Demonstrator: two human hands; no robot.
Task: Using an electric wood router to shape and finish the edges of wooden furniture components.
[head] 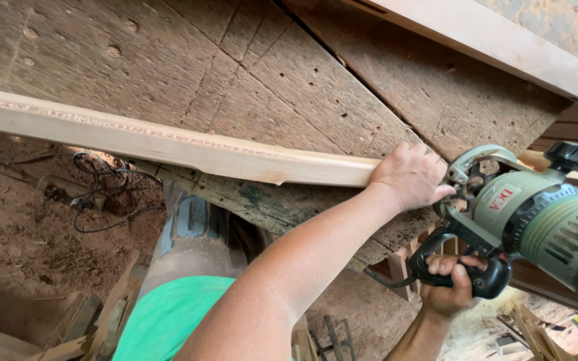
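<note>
A long pale wooden plank (168, 144) lies across a rough, worn workbench top (289, 73). My left hand (411, 175) presses down on the plank's right end, fingers curled over it. My right hand (451, 284) grips the black handle of a grey-green electric power tool (536, 214), which sits just right of the plank's end. The tool's metal guard almost touches my left fingers.
A second pale board (503, 50) runs diagonally at the upper right. Black cables (95, 194) lie tangled on the sawdust-covered floor below. Wood offcuts (81, 327) lie at the lower left, more scraps at the lower right.
</note>
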